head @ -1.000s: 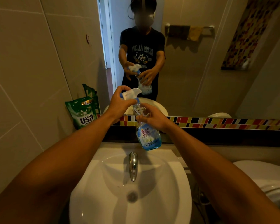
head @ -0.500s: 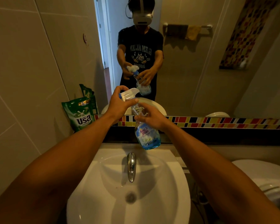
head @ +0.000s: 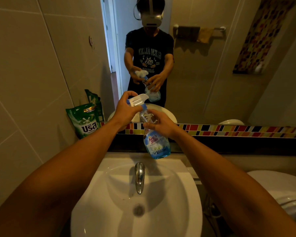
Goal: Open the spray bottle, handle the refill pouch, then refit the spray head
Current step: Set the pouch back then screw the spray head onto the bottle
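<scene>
I hold a clear spray bottle (head: 156, 144) with blue liquid in its lower part, tilted above the back of the sink. My right hand (head: 158, 124) is wrapped around its neck and shoulder. My left hand (head: 126, 110) grips the white spray head (head: 138, 100) with its blue collar, which sits on top of the bottle. A green refill pouch (head: 85, 121) stands upright against the left wall tiles, left of both hands and untouched.
A white sink (head: 109, 211) with a chrome tap (head: 139, 177) lies below the bottle. A mirror (head: 212, 65) above a coloured mosaic strip (head: 229, 130) reflects me. A white toilet (head: 284, 190) sits at the right.
Both hands and the bottle have stayed in nearly the same place; my left hand has shifted slightly on the spray head.
</scene>
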The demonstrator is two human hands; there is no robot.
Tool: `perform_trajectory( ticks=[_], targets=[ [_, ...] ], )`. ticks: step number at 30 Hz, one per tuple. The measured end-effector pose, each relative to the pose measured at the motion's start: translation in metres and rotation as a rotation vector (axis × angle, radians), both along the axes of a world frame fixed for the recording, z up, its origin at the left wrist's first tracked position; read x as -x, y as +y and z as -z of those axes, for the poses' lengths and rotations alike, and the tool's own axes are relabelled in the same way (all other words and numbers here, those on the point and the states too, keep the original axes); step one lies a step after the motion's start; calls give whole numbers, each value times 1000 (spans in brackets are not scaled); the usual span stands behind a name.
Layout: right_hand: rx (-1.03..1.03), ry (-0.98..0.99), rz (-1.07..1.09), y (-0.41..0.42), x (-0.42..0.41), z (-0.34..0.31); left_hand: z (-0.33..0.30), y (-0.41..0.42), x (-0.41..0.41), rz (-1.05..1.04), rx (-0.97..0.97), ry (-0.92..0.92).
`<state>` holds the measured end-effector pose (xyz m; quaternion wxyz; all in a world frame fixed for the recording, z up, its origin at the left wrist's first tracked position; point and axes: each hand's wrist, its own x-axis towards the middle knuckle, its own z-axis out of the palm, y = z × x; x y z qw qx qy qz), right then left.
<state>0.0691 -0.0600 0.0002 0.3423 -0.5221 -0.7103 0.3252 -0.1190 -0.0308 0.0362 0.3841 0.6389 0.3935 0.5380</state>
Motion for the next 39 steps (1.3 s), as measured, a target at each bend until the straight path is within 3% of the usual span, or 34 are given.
perform_trajectory(
  ticks=[39],
  targets=[
    [-25,-24,-23,-3,5,0,10,1,-2,2,-9,-23]
  ],
)
